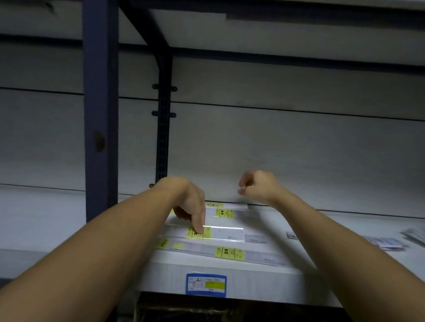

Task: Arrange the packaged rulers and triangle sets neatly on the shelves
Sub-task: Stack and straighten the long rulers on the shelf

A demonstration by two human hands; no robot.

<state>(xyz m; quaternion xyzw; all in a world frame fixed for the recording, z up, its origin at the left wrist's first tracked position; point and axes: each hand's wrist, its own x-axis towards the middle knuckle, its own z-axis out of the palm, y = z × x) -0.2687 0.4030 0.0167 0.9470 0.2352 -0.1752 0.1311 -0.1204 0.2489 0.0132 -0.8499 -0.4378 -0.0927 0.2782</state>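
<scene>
Several clear packaged rulers with yellow labels lie flat on the white shelf (312, 238). My left hand (190, 203) reaches down and presses a fingertip on the yellow label of the middle ruler pack (225, 234). A longer ruler pack (229, 253) lies nearer the front edge, and two more ruler packs (225, 212) lie toward the back wall. My right hand (259, 187) hovers above the shelf with loosely curled fingers, holding nothing.
More packaged sets (383, 242) lie on the shelf at the right. A blue upright post (99, 107) stands at the left, with a thinner post (162, 134) behind. A blue price tag (206, 284) sits on the shelf's front edge. Another shelf hangs overhead.
</scene>
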